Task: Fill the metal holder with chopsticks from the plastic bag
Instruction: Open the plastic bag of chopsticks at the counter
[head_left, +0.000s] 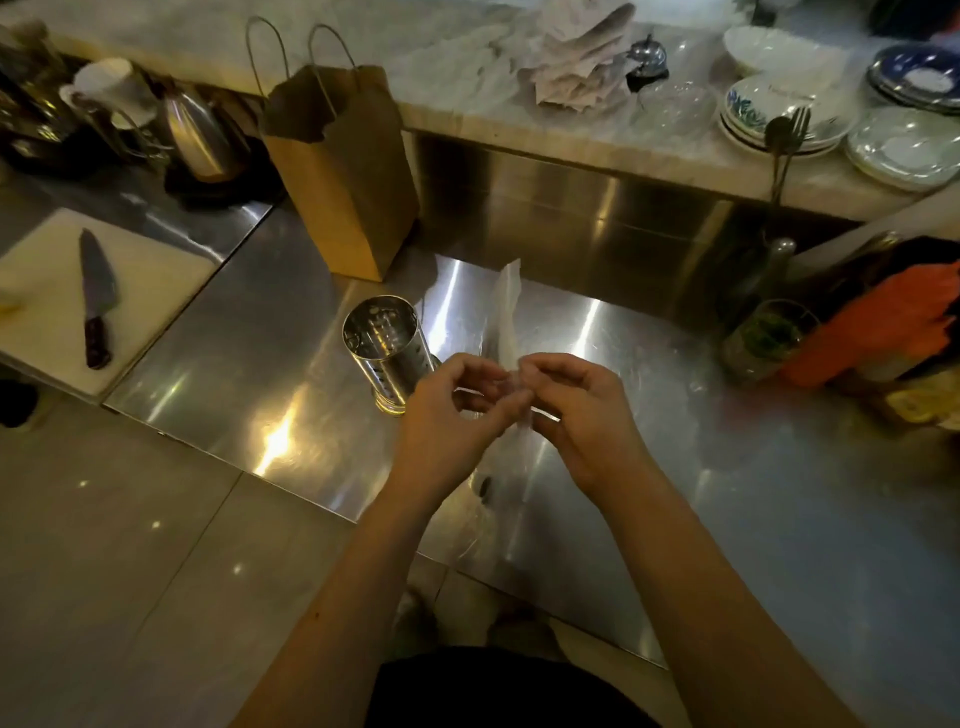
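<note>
A perforated metal holder (383, 343) stands upright on the steel counter (249, 374), and it looks empty inside. Just to its right, a long clear plastic bag (506, 312) rises tilted from between my hands; pale contents show faintly inside, too blurred to tell apart. My left hand (452, 421) and my right hand (582, 415) both pinch the bag's near end, fingertips almost touching. The bag's lower tail hangs below my hands toward the counter's front edge.
A brown paper bag (337, 171) stands behind the holder. At the left, a knife (96, 296) lies on a white cutting board (156, 291). Stacked plates (779, 109) sit on the raised marble ledge. A jar (763, 338) and orange items (883, 322) crowd the right.
</note>
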